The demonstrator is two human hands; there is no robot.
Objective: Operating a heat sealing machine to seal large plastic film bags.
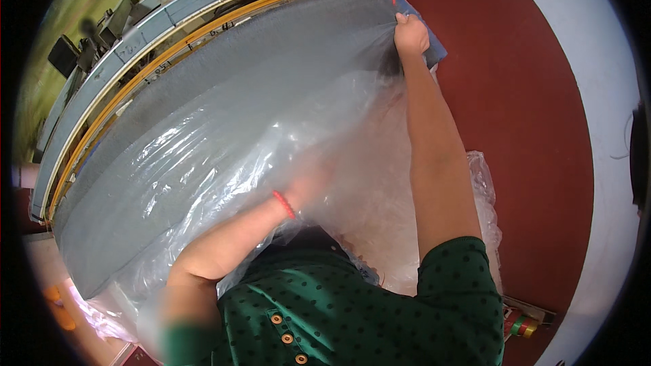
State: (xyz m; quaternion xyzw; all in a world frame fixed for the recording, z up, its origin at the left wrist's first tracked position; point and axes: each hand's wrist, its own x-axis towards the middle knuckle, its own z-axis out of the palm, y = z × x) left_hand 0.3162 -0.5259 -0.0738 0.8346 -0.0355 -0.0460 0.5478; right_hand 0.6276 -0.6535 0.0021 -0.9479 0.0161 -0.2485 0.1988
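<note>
A large clear plastic sheet (224,142) lies in shiny creases over a grey-covered table (271,41). At the table's far right corner my right hand (411,35) is closed on the sheet's edge, and the film fans out in taut folds from its fingers. Closer to my body, my left hand (313,179) reaches behind or under the film, with a red bracelet (284,205) round its wrist. Its fingers look hazy through the plastic, so their pose is hidden. More of the film hangs down between my arms.
An orange strip (196,34) and a long grey rail (183,7) with handwritten marks run along the table's far edge. Dark metal parts (102,37) stand behind them. To the right lies a red floor (515,129). Rolls of coloured tape (522,325) sit at the lower right.
</note>
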